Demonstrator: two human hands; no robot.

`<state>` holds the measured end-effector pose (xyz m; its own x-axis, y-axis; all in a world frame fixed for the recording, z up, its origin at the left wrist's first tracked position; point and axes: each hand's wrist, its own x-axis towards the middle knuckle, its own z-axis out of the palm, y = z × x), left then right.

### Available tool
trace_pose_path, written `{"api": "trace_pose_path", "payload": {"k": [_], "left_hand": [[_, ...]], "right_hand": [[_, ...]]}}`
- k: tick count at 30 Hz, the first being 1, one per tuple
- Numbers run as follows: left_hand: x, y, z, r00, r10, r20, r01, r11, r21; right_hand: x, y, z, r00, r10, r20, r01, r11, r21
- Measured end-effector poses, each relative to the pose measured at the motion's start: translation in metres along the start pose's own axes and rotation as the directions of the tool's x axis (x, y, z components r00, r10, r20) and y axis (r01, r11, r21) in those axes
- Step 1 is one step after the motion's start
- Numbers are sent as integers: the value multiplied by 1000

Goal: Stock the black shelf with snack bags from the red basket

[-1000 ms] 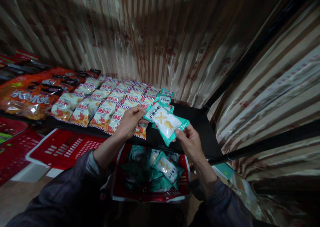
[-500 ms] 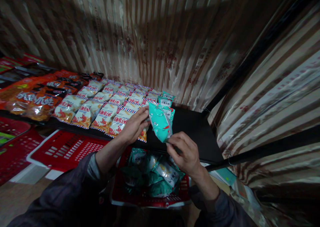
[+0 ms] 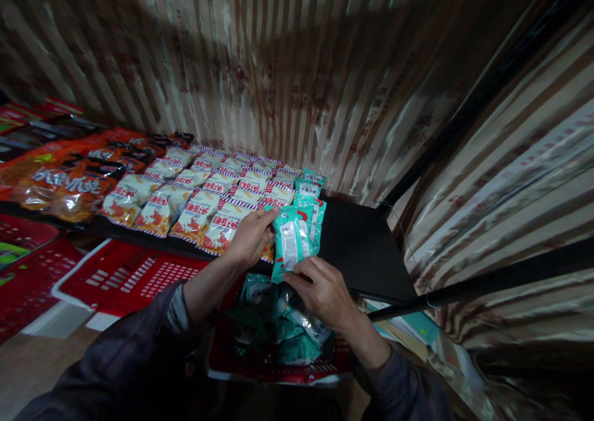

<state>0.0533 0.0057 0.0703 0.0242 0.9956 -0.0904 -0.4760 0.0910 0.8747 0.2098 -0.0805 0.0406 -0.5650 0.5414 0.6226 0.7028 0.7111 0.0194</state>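
Note:
Between my hands is a teal snack bag (image 3: 288, 241), its white printed panel facing up. My left hand (image 3: 250, 236) is closed on the bag's upper left edge. At the lower edge, my right hand (image 3: 323, 290) pinches it between thumb and fingers. Just behind it, a short column of matching teal bags (image 3: 308, 187) lies on the black shelf (image 3: 366, 247), partly covered by the held one. Below my hands, a red basket (image 3: 278, 374) contains several more teal bags (image 3: 297, 347).
Left of the teal column lie rows of white snack bags (image 3: 195, 209), then orange bags (image 3: 74, 179). Another red basket (image 3: 139, 272) stands at lower left. A striped curtain (image 3: 260, 68) hangs behind the shelf, and a black frame bar (image 3: 436, 133) slants at the right.
The teal bag has been turned so its white printed panel shows, and it sits a little lower. My right hand has moved left and slightly down with its edge.

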Motion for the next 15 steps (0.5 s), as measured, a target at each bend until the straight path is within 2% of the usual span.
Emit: {"api": "trace_pose_path", "payload": {"k": [4, 8, 10, 12, 14, 15], "left_hand": [[0, -1, -1, 998, -58, 12, 59, 998, -25], [0, 4, 0, 999, -18, -51, 15, 998, -64], [2, 6, 0, 997, 11, -78, -19, 995, -101], [4, 8, -1, 993, 26, -114, -43, 987, -152], [7, 9, -3, 988, 35, -153, -64, 980, -189], [7, 9, -4, 984, 41, -174, -75, 978, -196]], "right_hand": [[-2, 0, 5, 1000, 0, -9, 0, 1000, 1], [-3, 0, 5, 998, 41, -47, -38, 997, 62], [-5, 0, 5, 988, 117, -97, -103, 985, 138], [-6, 0, 5, 947, 280, -156, -245, 946, 210], [-7, 3, 5, 856, 495, -151, -436, 847, 306], [-8, 5, 6, 796, 596, -105, -525, 766, 370]]}}
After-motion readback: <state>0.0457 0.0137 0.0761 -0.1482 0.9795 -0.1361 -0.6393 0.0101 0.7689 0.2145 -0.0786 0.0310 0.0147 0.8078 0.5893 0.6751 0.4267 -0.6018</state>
